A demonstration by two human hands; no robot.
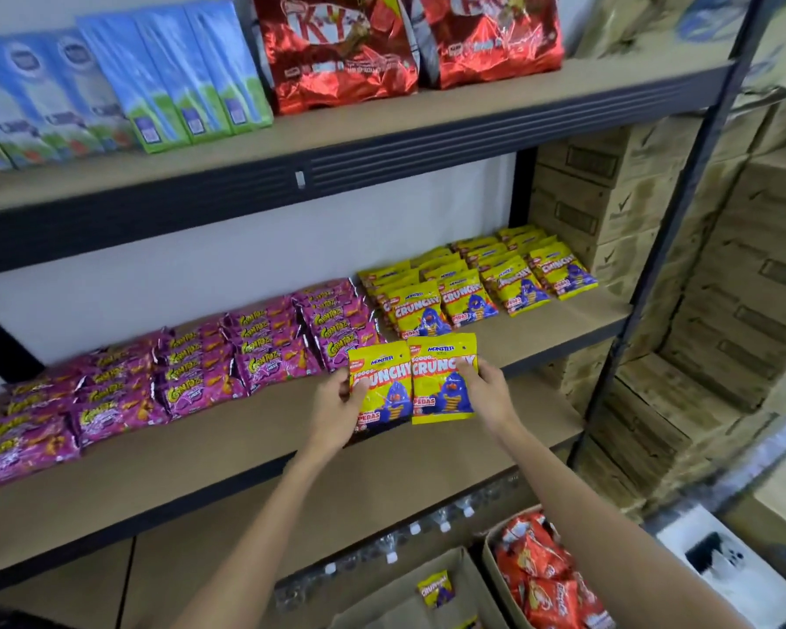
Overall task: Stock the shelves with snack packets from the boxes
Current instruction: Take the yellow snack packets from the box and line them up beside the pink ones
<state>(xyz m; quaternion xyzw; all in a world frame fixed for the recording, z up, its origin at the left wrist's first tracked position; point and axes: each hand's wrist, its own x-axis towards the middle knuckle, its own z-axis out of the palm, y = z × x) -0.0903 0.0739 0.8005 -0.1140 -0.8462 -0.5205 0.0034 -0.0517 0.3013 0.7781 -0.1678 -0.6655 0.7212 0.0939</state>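
Below the hands, closest of all, an open brown box (382,601) has one little yellow packet (435,588) in it. Just to its right, a second box (494,576) is full of red packets (541,578).

Higher up, the left hand (336,408) pinches the left snack packet (382,392) by its left side, thumb on the front. The right hand (486,392) pinches the right snack packet (443,383) by its right side. Both are yellow and touch side by side over the front of the middle shelf (246,447).

Just behind the hands sit rows of yellow packets (473,283). Left of the hands lie rows of purple packets (200,365). Stacked brown boxes (722,288) stand off to the right. Far above the hands, the top shelf (473,102) holds blue cartons (132,84) and big red bags (346,52).
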